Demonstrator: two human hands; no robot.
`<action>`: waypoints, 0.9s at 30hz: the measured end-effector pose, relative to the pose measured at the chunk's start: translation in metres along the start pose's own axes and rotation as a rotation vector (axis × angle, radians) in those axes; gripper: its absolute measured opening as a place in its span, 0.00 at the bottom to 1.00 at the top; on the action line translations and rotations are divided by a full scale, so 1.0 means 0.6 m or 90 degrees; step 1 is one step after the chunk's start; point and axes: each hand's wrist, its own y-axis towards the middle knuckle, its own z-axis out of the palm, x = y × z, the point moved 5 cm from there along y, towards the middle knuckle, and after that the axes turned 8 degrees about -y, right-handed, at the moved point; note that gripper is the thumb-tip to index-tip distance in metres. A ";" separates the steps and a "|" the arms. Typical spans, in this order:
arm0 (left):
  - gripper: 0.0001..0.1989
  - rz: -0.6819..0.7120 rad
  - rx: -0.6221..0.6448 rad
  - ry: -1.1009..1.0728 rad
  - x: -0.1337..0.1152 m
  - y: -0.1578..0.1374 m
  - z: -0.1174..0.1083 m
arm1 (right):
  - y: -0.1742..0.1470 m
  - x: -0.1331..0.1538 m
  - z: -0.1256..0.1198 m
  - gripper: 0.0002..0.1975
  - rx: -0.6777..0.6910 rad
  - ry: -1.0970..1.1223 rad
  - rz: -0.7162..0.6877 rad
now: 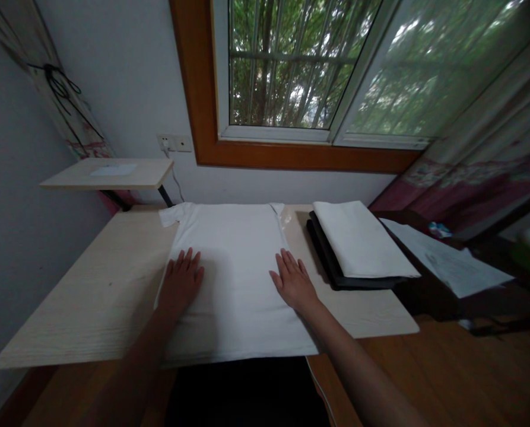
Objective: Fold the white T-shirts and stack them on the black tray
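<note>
Two bare hands press flat on a white cotton T-shirt [235,279] spread across a pale wooden tabletop [91,296]. From the head view, the left hand [181,283] lies palm down on the shirt's left edge, fingers extended and gripping nothing. The right hand [294,281] lies palm down near the shirt's right edge, likewise open and holding nothing. The shirt reaches from the table's near edge to its far side, a short sleeve [170,213] poking out far left. Just right of it, a folded white cloth [360,240] rests on a flat black tray [336,276]. Farther right lie loose printed paper sheets [447,261].
</note>
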 end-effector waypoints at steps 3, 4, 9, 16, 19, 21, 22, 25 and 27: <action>0.29 -0.008 0.012 0.002 0.002 -0.015 0.002 | -0.015 0.003 -0.007 0.32 0.005 -0.005 -0.006; 0.29 -0.013 0.014 0.001 0.003 -0.020 0.003 | -0.020 0.003 -0.010 0.32 0.005 -0.005 -0.011; 0.30 -0.024 0.018 -0.008 0.004 -0.039 0.008 | -0.029 -0.003 -0.025 0.30 0.005 0.010 -0.037; 0.27 -0.013 0.077 -0.014 0.019 -0.008 -0.010 | 0.036 -0.014 -0.064 0.22 -0.002 0.045 -0.043; 0.24 0.006 0.065 -0.033 0.024 0.046 -0.021 | 0.092 -0.005 -0.064 0.22 -0.013 0.062 -0.058; 0.23 0.020 0.031 -0.047 0.022 0.088 -0.018 | 0.133 0.007 -0.052 0.24 -0.016 0.070 -0.053; 0.23 0.026 0.017 -0.053 0.020 0.109 -0.012 | 0.154 0.015 -0.043 0.26 -0.017 0.073 -0.051; 0.26 0.013 -0.032 -0.068 0.016 0.159 0.017 | 0.206 0.038 -0.013 0.28 -0.028 0.084 -0.059; 0.27 -0.003 -0.053 -0.073 0.017 0.177 0.038 | 0.228 0.045 0.007 0.29 -0.032 0.084 -0.049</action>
